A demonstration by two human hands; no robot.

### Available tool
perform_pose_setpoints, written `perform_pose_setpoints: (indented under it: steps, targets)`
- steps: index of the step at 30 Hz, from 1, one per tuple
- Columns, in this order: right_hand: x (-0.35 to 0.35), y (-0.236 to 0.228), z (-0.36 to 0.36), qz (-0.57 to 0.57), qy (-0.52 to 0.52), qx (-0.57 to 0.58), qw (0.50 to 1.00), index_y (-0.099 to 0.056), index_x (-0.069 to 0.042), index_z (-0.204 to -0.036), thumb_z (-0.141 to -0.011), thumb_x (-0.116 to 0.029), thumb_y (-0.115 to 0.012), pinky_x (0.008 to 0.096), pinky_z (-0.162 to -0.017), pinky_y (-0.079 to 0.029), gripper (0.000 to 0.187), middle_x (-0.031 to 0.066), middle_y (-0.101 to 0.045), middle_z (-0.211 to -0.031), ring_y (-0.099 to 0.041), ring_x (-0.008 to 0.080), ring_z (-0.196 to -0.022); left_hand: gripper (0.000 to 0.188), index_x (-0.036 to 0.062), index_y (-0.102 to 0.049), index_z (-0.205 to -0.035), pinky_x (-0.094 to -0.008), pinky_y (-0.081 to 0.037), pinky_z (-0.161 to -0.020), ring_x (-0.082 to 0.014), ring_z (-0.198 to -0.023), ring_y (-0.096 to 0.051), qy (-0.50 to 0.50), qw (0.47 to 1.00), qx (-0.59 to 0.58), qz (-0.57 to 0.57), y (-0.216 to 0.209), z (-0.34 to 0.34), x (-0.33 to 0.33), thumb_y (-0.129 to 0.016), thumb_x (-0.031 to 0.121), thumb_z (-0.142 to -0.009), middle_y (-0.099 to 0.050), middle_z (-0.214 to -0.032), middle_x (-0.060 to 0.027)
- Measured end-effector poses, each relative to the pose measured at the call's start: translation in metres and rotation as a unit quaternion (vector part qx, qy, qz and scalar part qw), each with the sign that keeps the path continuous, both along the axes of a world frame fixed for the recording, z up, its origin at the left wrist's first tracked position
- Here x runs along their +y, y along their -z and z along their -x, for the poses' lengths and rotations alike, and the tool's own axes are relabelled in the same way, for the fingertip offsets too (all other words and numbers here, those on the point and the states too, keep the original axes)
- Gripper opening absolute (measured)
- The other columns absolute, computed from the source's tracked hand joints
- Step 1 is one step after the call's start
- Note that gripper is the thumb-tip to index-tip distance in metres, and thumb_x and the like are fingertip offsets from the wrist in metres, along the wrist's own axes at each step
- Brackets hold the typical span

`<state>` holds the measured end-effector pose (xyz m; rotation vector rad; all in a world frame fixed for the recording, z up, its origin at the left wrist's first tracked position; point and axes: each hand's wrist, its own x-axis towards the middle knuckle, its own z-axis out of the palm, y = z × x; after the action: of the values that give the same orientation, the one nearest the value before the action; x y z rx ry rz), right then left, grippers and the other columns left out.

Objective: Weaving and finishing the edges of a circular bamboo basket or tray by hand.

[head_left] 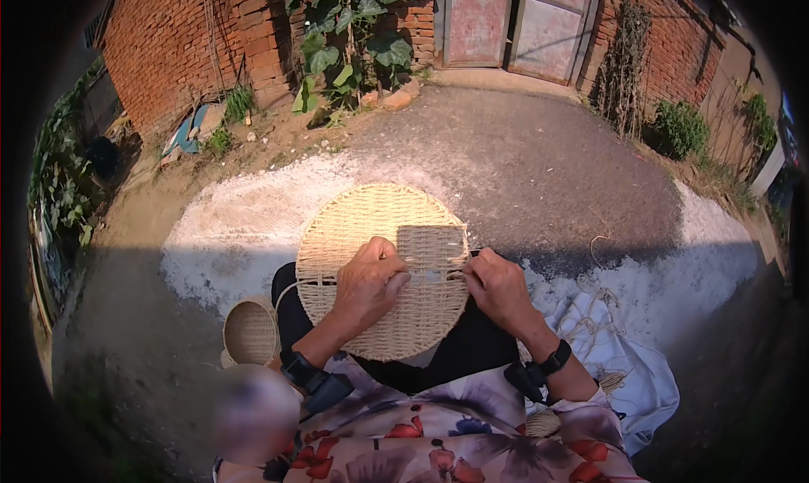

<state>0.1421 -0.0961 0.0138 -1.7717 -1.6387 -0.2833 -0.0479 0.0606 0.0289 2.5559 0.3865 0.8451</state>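
A round, flat panel woven from straw cord [358, 217] rests across my lap, its far part in sunlight and its near part in shade. A gap in the weave crosses its middle. My left hand [364, 282] lies over the panel with thumb and fingers pinched at this gap; what they hold is hidden. At the right rim, my right hand [497, 287] pinches a thin straw cord at the end of the gap. Another length of straw cord [285, 292] loops out past the left rim.
A small round woven basket [250, 333] sits on the ground to my left. To my right lies a white sack [624, 361] with loose cord on it, near a cord bundle [543, 424]. Ahead are a leafy plant [350, 36], a brick wall [181, 49] and a metal door [476, 24].
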Motion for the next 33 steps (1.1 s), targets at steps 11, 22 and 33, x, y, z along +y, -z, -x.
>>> perform_pose_setpoints:
  steps: [11, 22, 33]
  targets:
    - [0.006, 0.010, 0.008, -0.009, 0.045, 0.018, 0.999, -0.060, -0.004, -0.082, -0.085, -0.009, -0.066, 0.0384, -0.057, -0.051, 0.008, 0.0099, -0.062, -0.071, -0.066, 0.0255, -0.064, 0.011, 0.0046, -0.063, -0.078, -0.0399, -0.042, -0.077, -0.0262, -0.091, -0.054, -0.036, 0.998, -0.039, -0.013, 0.017, 0.008, 0.002, -0.072, 0.005, -0.072, -0.055, -0.094, -0.0058]
    - [0.004, 0.039, 0.008, -0.030, 0.041, 0.538, 0.842, -0.055, -0.004, -0.093, -0.090, -0.004, -0.066, 0.0214, -0.055, -0.044, 0.011, -0.0008, -0.061, -0.070, -0.057, 0.0050, -0.063, 0.013, 0.0026, -0.060, -0.079, -0.0392, -0.044, -0.082, -0.0277, -0.094, -0.057, -0.029, 0.999, -0.015, 0.007, 0.017, 0.016, 0.007, -0.072, 0.004, -0.075, -0.057, -0.095, -0.0080]
    - [-0.008, 0.036, 0.002, -0.044, 0.037, 0.514, 0.856, -0.060, -0.001, -0.096, -0.092, -0.004, -0.065, 0.0234, -0.057, -0.045, 0.007, 0.0028, -0.063, -0.077, -0.059, 0.0093, -0.065, 0.012, 0.0044, -0.062, -0.079, -0.0386, -0.039, -0.078, -0.0249, -0.091, -0.055, -0.018, 1.000, -0.012, 0.015, 0.017, 0.018, 0.007, -0.073, 0.006, -0.075, -0.056, -0.094, -0.0055]
